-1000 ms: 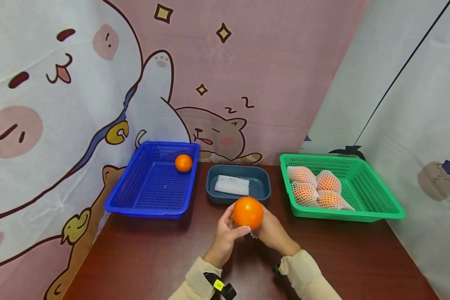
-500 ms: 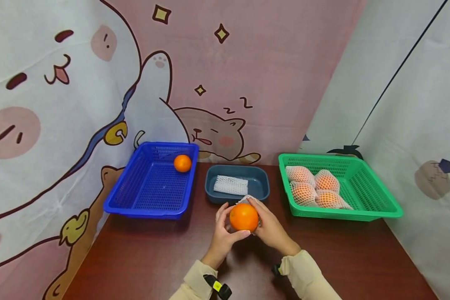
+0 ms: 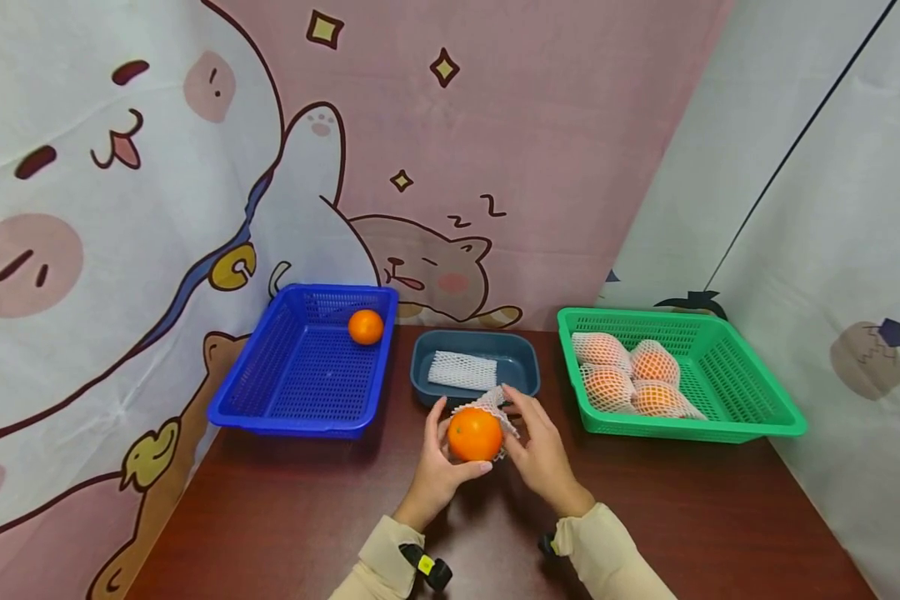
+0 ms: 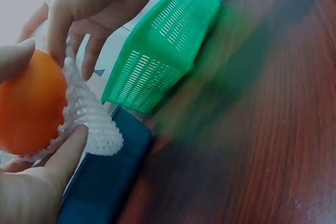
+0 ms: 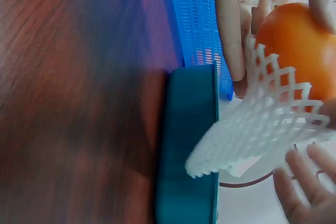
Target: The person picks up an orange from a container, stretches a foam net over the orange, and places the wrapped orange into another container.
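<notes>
Above the table, a bare orange (image 3: 475, 434) sits in my left hand (image 3: 433, 477), gripped between thumb and fingers. A white foam net sleeve (image 5: 252, 129) covers the side of the orange away from me, its narrow end sticking out beyond the fruit. One left finger lies along the net in the left wrist view. My right hand (image 3: 543, 458) is at the right side of the fruit, its thumb against the net's edge. The other right fingers are spread and stand apart from the net in the right wrist view.
A dark teal tray (image 3: 521, 392) with a flat foam net (image 3: 461, 370) stands just beyond my hands. At left is a blue basket (image 3: 300, 425) holding one orange (image 3: 365, 327). A green basket (image 3: 750, 375) at right holds several netted oranges (image 3: 607, 388).
The orange has shifted left and slightly down with my left hand. The foam net now shows behind it. My right hand has loosened, its fingers spreading away from the fruit.
</notes>
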A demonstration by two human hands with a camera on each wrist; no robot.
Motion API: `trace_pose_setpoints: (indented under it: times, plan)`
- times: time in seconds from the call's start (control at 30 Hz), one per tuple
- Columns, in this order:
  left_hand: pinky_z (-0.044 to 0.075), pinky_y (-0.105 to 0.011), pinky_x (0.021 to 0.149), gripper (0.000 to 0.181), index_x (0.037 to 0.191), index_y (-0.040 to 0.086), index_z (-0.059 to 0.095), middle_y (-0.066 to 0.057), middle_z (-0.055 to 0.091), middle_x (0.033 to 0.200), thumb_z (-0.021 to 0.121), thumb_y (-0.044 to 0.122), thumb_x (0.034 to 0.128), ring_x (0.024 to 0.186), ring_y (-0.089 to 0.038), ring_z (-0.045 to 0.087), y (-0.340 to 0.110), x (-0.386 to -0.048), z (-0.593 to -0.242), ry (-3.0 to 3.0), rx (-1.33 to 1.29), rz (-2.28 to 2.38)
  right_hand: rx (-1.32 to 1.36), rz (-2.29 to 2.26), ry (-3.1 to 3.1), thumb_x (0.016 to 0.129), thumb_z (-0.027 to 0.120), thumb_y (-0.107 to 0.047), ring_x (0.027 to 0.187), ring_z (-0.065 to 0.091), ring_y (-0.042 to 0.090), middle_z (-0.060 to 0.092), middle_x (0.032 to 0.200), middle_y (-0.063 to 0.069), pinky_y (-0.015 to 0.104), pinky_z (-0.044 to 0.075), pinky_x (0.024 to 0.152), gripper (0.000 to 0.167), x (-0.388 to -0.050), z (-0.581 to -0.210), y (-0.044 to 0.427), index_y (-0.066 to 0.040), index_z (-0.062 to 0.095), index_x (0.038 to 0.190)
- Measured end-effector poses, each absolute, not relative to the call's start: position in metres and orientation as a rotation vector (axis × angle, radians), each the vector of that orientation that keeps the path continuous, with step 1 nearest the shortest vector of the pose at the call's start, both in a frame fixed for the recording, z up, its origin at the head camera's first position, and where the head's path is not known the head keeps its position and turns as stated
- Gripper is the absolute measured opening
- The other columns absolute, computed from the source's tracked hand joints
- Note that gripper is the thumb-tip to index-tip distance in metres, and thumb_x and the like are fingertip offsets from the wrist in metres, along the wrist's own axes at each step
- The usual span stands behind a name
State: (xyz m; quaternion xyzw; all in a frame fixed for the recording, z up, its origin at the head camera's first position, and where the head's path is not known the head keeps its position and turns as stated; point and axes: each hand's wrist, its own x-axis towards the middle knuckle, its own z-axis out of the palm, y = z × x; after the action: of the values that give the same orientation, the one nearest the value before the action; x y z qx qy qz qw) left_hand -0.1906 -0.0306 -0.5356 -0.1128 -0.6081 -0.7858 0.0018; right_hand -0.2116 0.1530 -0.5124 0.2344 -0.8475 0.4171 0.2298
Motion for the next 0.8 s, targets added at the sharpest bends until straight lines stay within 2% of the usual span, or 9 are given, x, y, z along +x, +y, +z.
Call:
trace_pose_setpoints:
  times: [0.1, 0.2, 0.3, 0.43, 0.53, 0.67, 0.8]
  plan:
    - [0.046, -0.035, 0.096, 0.108, 0.154, 0.009, 0.016, -0.018, 0.039, 0.144, 0.083, -0.006, 0.0700, 0.123, -0.033, 0.049, -0.030, -0.191, -0.535, -1.999, -0.316, -2.379, 0.500, 1.085, -2.321, 0.078, 0.079, 0.000, 0.082, 0.059, 0.012, 0.064, 0.097, 0.002, 0.028, 0.055, 0.072, 0.034, -0.211, -0.512, 0.150, -0.010, 0.069, 0.110]
    - [0.045, -0.038, 0.097, 0.098, 0.148, 0.002, 0.028, -0.017, 0.042, 0.142, 0.084, -0.005, 0.0681, 0.120, -0.032, 0.050, -0.030, -0.190, -0.528, -2.082, -0.262, -2.241, 0.477, 1.096, -2.283, 0.078, 0.080, -0.003, 0.072, 0.056, 0.009, 0.063, 0.085, -0.005, 0.023, 0.053, 0.065, 0.018, -0.208, -0.512, 0.146, -0.013, 0.070, 0.089]
    - [0.043, -0.042, 0.100, 0.089, 0.140, -0.002, 0.039, -0.017, 0.048, 0.134, 0.087, -0.001, 0.0653, 0.116, -0.032, 0.051, -0.031, -0.187, -0.516, -2.157, -0.205, -2.039, 0.565, 1.138, -2.229, 0.079, 0.079, -0.002, 0.071, 0.056, 0.009, 0.063, 0.084, -0.006, 0.022, 0.052, 0.062, 0.017, -0.204, -0.513, 0.140, -0.013, 0.070, 0.089]
    - [0.042, -0.042, 0.099, 0.088, 0.138, -0.001, 0.041, -0.017, 0.050, 0.131, 0.089, 0.004, 0.0644, 0.114, -0.033, 0.052, -0.035, -0.186, -0.506, -2.192, -0.207, -1.920, 0.698, 1.160, -2.183, 0.079, 0.078, 0.000, 0.072, 0.057, 0.010, 0.062, 0.084, -0.005, 0.026, 0.053, 0.062, 0.020, -0.199, -0.518, 0.131, -0.012, 0.069, 0.092]
    - [0.045, -0.039, 0.095, 0.084, 0.142, -0.003, 0.035, -0.021, 0.048, 0.133, 0.082, 0.001, 0.0728, 0.113, -0.033, 0.053, -0.039, -0.190, -0.512, -2.114, -0.273, -2.097, 0.651, 1.179, -2.176, 0.078, 0.079, 0.002, 0.074, 0.059, 0.011, 0.063, 0.086, -0.004, 0.026, 0.054, 0.066, 0.021, -0.199, -0.520, 0.129, -0.010, 0.068, 0.092]
    - [0.046, -0.032, 0.093, 0.073, 0.145, -0.002, 0.032, -0.021, 0.049, 0.131, 0.072, 0.002, 0.0841, 0.110, -0.029, 0.054, -0.044, -0.198, -0.528, -1.958, -0.229, -2.370, 0.506, 1.266, -2.160, 0.079, 0.077, 0.004, 0.072, 0.061, 0.012, 0.065, 0.086, -0.002, 0.022, 0.054, 0.065, 0.021, -0.202, -0.519, 0.131, -0.008, 0.066, 0.092]
    - [0.047, -0.028, 0.091, 0.066, 0.142, -0.001, 0.040, -0.018, 0.050, 0.130, 0.073, 0.007, 0.0853, 0.110, -0.025, 0.055, -0.046, -0.201, -0.536, -1.884, -0.175, -2.443, 0.467, 1.345, -2.165, 0.081, 0.074, 0.005, 0.071, 0.063, 0.014, 0.066, 0.085, 0.000, 0.024, 0.055, 0.064, 0.018, -0.204, -0.517, 0.132, -0.006, 0.066, 0.093]
